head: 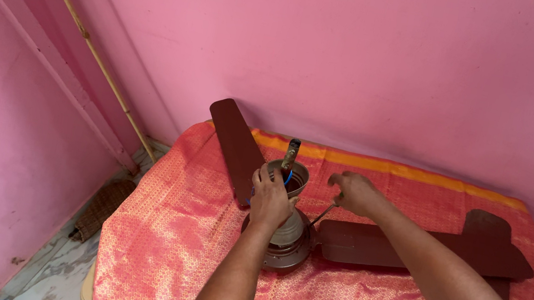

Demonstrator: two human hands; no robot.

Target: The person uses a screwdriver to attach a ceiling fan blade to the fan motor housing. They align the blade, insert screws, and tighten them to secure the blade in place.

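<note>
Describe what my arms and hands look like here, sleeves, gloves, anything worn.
Both arms are bare as far as the picture shows, with no sleeves in view. The left hand and right hand wear no gloves. No watch, bracelet or ring is visible on either.

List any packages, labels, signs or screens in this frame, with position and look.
None in view: no package, label, sign or screen.
What is there: a brown ceiling fan lying on an orange-pink cloth against pink walls.
Left hand rests on the fan's cup-shaped cover; right hand holds a thin tool beside it.
</note>
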